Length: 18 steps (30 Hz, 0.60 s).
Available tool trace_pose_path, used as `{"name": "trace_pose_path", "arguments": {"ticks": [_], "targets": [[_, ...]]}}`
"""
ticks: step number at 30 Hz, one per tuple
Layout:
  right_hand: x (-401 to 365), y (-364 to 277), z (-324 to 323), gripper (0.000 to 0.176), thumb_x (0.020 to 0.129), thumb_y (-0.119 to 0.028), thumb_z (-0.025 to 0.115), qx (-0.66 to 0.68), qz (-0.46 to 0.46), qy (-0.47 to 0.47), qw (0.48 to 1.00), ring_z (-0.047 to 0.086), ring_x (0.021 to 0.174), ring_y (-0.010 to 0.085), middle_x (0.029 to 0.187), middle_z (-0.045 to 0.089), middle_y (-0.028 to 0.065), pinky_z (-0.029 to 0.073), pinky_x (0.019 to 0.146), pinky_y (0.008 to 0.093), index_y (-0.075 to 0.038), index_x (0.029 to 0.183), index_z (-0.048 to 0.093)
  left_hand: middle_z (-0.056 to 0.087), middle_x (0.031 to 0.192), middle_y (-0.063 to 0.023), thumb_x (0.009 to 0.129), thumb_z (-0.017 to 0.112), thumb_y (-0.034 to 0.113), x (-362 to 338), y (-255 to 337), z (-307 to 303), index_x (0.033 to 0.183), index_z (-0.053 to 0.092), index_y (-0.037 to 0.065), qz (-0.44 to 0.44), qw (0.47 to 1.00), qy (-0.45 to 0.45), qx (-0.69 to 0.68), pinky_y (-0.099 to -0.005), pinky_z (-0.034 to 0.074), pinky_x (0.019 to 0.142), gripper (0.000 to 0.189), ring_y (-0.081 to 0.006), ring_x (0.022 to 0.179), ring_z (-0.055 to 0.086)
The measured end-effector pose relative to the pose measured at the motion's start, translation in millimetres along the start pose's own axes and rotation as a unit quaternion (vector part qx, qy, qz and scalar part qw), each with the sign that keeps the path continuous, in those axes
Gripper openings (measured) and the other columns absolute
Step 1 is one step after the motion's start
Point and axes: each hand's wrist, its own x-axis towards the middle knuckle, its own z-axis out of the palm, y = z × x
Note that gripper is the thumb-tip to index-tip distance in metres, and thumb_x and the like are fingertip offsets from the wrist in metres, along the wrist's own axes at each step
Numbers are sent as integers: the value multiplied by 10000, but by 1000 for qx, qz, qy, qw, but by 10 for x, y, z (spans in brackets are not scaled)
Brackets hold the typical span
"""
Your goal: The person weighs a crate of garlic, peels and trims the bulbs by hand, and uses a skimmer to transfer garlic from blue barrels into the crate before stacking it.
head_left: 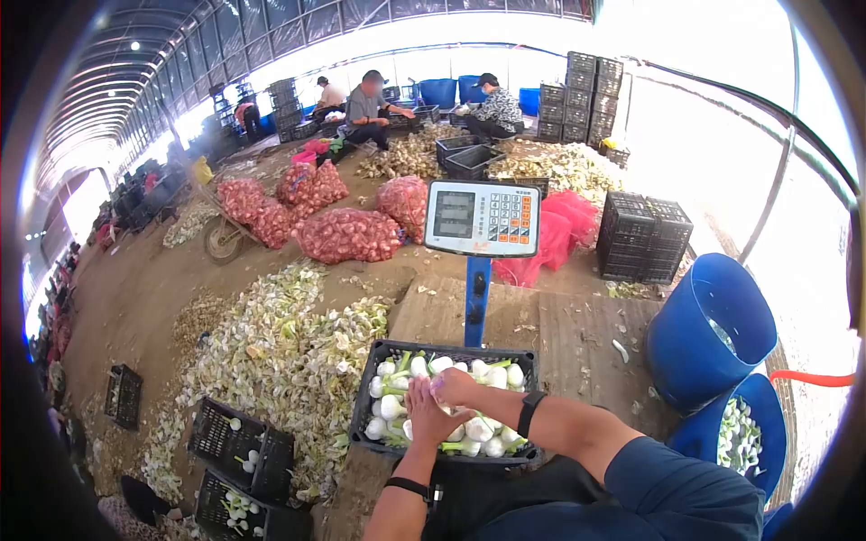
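Observation:
A black plastic crate (369,379) full of white garlic bulbs with short green stems (391,408) sits below the scale's display. My left hand (431,417) lies over the bulbs near the crate's middle, fingers stretched forward and thumb apart. Crossing in from the right, my right hand (457,389) meets the left fingertips; its own fingers are mostly hidden, so I cannot see whether they hold a bulb. Behind the crate, a blue post (477,302) carries the scale display (483,219) with its keypad.
Blue tubs (713,329) stand at right, one holding garlic. Peelings (271,361) cover the ground at left, beside black crates (230,437). Red mesh sacks (347,236), a pink net (559,236) and stacked crates (642,236) lie beyond. Several people sit or bend farther back.

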Motion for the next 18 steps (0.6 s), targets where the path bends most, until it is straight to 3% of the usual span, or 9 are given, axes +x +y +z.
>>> {"name": "trace_pose_path", "arguments": {"ticks": [1, 3, 4, 5, 7, 10, 13, 16, 18], "targets": [[-4, -21, 17, 111, 776, -146, 642, 12, -1, 6, 1000, 678, 673, 272, 719, 681, 156, 530, 607, 378, -61, 782, 714, 289, 1520, -227, 551, 804, 696, 14, -2, 99, 1451, 310, -8, 3, 1000, 0, -2, -535, 122, 1190, 1245, -380, 1460, 185], [11, -100, 76, 126, 778, -150, 649, -169, -24, -6, 985, 685, 696, 308, 726, 677, 185, 543, 635, 402, -41, 785, 712, 340, 1484, -197, 594, 816, 603, 5, 30, 236, 1417, 346, 9, -16, 996, 87, 25, -524, 121, 1194, 1118, -371, 1446, 218], [26, -131, 77, 178, 807, -171, 627, -114, 9, -38, 993, 687, 739, 355, 751, 671, 213, 546, 667, 446, -18, 761, 705, 401, 1421, -169, 629, 804, 528, 12, 68, 276, 1369, 395, 29, -39, 994, 99, 32, -513, 130, 1194, 982, -363, 1435, 237], [0, -163, 103, 178, 807, -171, 627, -113, 13, -35, 993, 687, 739, 355, 751, 671, 213, 546, 667, 446, -18, 761, 705, 401, 1421, -169, 629, 804, 528, 27, 95, 307, 1369, 395, 29, -35, 994, 97, 30, -513, 130, 1194, 982, -363, 1435, 237], [-131, -263, 128, 243, 852, -214, 592, 7, 85, 110, 990, 674, 775, 394, 793, 672, 224, 536, 702, 478, 2, 801, 691, 462, 1340, -159, 684, 771, 487, 64, 109, 373, 1278, 467, 44, -55, 987, 138, 63, -517, 157, 1182, 801, -368, 1411, 279], [-299, -164, 153, 304, 888, -275, 558, 7, 28, 141, 990, 657, 807, 422, 850, 677, 235, 525, 744, 495, 7, 869, 668, 547, 1124, -150, 783, 682, 395, 135, 27, 387, 1035, 580, 55, 3, 976, 197, 95, -523, 236, 1137, 435, -365, 1277, 421], [-462, -125, 213, 243, 865, -259, 582, 5, 28, 123, 992, 655, 861, 420, 872, 677, 227, 515, 756, 499, -23, 901, 626, 559, 989, -154, 820, 621, 303, 102, -32, 383, 880, 600, 48, 46, 977, 167, 121, -523, 294, 1087, 263, -356, 1119, 493], [-514, -82, 222, 267, 851, -266, 613, 108, 42, 113, 987, 656, 889, 407, 911, 677, 231, 510, 777, 498, -28, 970, 631, 552, 947, -161, 824, 602, 278, 43, 31, 261, 841, 608, 38, 56, 989, 85, 108, -520, 316, 1068, 241, -350, 1051, 498], [-594, -94, 150, 314, 843, -265, 643, 125, 60, 127, 982, 668, 870, 376, 901, 684, 215, 518, 769, 465, -9, 1024, 613, 548, 958, -163, 822, 607, 269, 40, -78, 368, 860, 606, 36, 48, 991, 105, 68, -526, 311, 1073, 236, -352, 1063, 494]]}}
